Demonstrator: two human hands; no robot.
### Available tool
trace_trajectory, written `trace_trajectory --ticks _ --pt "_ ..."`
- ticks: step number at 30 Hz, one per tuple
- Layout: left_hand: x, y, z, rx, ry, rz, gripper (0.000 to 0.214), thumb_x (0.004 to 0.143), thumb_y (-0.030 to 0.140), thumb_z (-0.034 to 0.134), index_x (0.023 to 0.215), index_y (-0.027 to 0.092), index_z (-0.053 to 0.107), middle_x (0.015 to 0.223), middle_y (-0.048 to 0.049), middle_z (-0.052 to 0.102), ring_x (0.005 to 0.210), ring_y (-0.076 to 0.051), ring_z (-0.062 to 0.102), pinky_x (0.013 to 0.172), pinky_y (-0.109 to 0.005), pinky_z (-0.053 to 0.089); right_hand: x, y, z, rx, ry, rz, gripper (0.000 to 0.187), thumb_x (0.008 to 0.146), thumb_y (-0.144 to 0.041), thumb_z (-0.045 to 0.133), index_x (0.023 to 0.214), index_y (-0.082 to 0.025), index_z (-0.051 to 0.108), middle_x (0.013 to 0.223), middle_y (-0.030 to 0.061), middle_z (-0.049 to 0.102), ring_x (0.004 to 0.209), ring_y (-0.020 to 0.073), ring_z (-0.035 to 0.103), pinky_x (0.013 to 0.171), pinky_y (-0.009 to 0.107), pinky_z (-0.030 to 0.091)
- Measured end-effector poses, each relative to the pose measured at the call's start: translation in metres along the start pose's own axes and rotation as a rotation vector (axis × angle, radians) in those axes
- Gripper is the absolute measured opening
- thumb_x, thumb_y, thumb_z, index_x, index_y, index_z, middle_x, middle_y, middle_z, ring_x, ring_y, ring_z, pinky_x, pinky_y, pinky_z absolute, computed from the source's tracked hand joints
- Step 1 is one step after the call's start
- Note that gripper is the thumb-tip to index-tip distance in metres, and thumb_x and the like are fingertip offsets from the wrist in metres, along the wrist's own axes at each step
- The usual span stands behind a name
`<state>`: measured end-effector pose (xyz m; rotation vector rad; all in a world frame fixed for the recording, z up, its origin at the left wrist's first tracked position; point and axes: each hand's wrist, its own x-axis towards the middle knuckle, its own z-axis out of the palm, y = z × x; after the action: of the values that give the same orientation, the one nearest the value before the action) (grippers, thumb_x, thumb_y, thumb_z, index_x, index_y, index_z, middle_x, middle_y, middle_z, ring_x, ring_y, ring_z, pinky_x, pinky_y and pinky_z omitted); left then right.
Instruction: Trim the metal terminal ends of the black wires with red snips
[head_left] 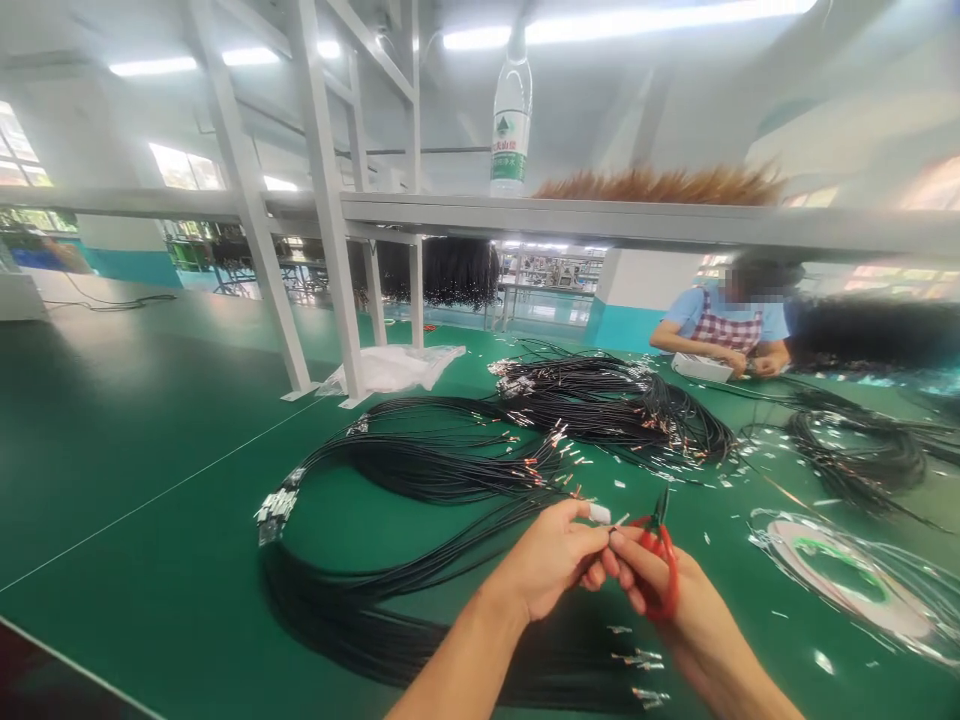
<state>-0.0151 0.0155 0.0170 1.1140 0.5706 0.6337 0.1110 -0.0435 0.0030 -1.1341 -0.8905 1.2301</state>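
Note:
Red-handled scissors (667, 585) hang in my right hand (686, 590), their dark blades pointing up and away. My left hand (551, 560), with a white cover on one fingertip, pinches the end of a thin black cable. The right fingertips meet the left ones at this end, where a small whitish strip sticks out; the fingers hide most of it. Below and left of my hands curves a bundle of black cables (322, 600), with stripped, metal-tipped ends near my right wrist. White connectors (276, 508) gather at the bundle's left bend.
More black cable bundles (615, 400) lie farther back on the green table (180, 430). At right is a spool (847, 575) of clear strip. Ahead stand a white shelf frame (326, 200), a plastic bag (405, 368) and a bottle (510, 130). A co-worker (727, 320) sits across.

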Motion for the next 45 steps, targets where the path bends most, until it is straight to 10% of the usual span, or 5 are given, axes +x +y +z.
trace_trajectory --ticks 5,24,35,45 --pt "-0.003 0.004 -0.008 0.178 0.198 0.122 0.03 0.065 0.014 0.068 0.093 0.012 0.058 0.077 -0.0004 0.06 0.069 -0.009 0.054 0.07 -0.024 0.041 0.004 0.02 -0.002 -0.005 0.051 0.012 0.035 0.071 -0.047 0.073 0.069 -0.017 0.057 0.051 -0.0049 0.051 0.04 0.0065 0.038 0.04 0.018 0.028" --pt "-0.003 0.007 -0.013 0.21 0.208 0.064 0.043 0.058 0.007 0.069 0.099 0.009 0.059 0.07 -0.0039 0.068 0.073 -0.018 0.064 0.077 -0.032 0.047 0.002 0.02 0.006 -0.267 0.074 0.108 0.057 0.047 -0.07 0.072 0.063 -0.018 0.056 0.042 -0.0044 0.052 0.03 0.0082 0.042 0.034 0.019 0.026" --pt "-0.004 0.009 -0.019 0.023 0.01 0.049 0.036 0.057 0.009 0.072 0.092 0.011 0.061 0.072 -0.0048 0.067 0.069 -0.015 0.061 0.072 -0.029 0.044 -0.014 0.014 0.009 -0.012 -0.118 0.081 0.04 0.072 -0.052 0.072 0.068 -0.014 0.061 0.045 -0.0031 0.052 0.034 0.0033 0.037 0.039 0.019 0.021" --pt "-0.009 0.019 -0.015 0.125 0.074 0.092 0.029 0.069 0.016 0.066 0.096 0.009 0.058 0.071 -0.0039 0.064 0.067 -0.011 0.055 0.07 -0.027 0.041 -0.008 0.023 0.009 -0.062 -0.073 0.075 0.043 0.069 -0.056 0.073 0.065 -0.016 0.056 0.044 -0.0051 0.05 0.034 0.0039 0.036 0.036 0.017 0.021"
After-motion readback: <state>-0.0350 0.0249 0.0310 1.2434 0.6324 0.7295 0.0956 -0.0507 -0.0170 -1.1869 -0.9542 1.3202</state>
